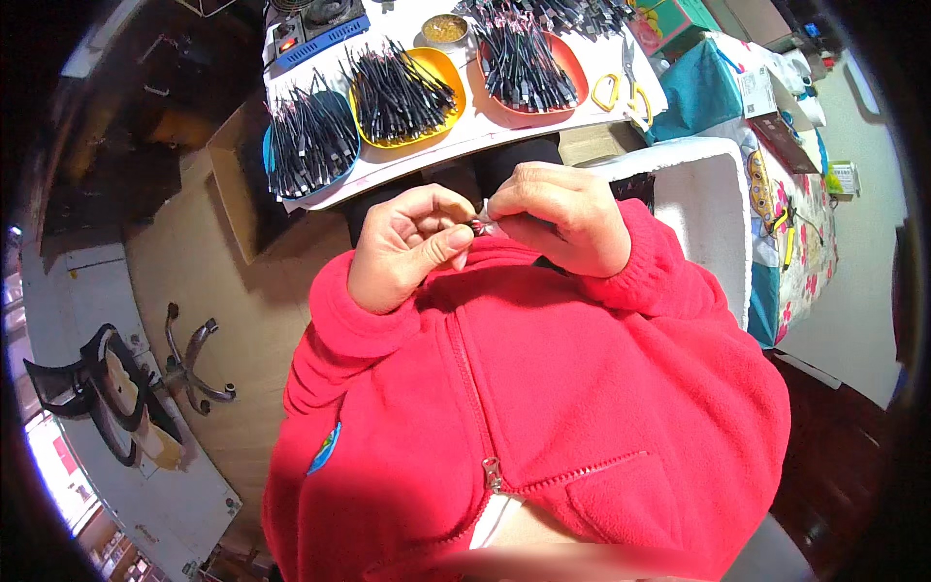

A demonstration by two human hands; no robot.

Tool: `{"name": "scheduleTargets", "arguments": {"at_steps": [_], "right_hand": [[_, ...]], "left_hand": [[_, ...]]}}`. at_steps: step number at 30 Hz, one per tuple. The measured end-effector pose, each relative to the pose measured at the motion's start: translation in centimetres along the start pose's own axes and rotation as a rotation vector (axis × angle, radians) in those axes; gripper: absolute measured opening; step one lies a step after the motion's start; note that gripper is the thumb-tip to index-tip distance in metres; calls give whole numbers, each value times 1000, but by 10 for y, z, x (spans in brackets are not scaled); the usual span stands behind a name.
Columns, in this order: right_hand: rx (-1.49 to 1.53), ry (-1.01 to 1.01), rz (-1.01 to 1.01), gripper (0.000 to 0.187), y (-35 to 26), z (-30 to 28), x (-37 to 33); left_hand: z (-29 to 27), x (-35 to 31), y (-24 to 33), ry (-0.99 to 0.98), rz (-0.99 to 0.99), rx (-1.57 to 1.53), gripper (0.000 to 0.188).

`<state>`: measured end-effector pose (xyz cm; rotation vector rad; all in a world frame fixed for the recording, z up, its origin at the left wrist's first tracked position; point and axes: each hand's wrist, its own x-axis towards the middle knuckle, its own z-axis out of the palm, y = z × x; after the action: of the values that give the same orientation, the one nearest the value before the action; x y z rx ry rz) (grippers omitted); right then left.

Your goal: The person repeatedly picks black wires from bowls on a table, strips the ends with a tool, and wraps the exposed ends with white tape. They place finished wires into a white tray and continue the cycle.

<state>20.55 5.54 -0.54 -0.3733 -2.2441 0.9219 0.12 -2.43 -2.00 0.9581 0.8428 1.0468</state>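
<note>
My left hand and my right hand meet in front of my chest, just past the hem of the red jacket. Both are closed in a pinch around a small wire end with dark, red and pale parts. Most of it is hidden by the fingertips. Beyond the hands, black cables fill a blue bowl at the table's near left edge. More of them are heaped in a yellow bowl and a red bowl.
Yellow-handled scissors lie right of the red bowl. Behind are a dish of small golden pieces and a blue device. A white foam box stands at my right, with yellow-handled pliers beyond. A cardboard box is left.
</note>
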Motion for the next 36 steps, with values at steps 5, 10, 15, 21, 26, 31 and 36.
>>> {"name": "scheduleTargets", "arguments": {"at_steps": [5, 10, 15, 21, 26, 31, 36], "right_hand": [[-105, 37, -30, 18, 3, -10, -1], [-189, 81, -79, 32, 15, -19, 4], [-18, 93, -167, 37, 4, -7, 6], [-34, 76, -255, 26, 1, -2, 19], [165, 15, -21, 16, -4, 2, 12], [1089, -69, 702, 14, -9, 8, 0], [836, -72, 621, 16, -7, 4, -1]], "left_hand": [[2, -6, -6, 35, 113, -172, 12], [-1, -4, -12, -55, 57, -552, 18], [-3, 0, -18, -66, 54, -619, 16], [-6, 0, -17, -89, -36, -704, 16], [-4, 3, -8, -134, 44, -523, 13], [-7, -1, 9, -23, 365, 478, 12], [0, -4, 0, 66, 262, 257, 11]]}}
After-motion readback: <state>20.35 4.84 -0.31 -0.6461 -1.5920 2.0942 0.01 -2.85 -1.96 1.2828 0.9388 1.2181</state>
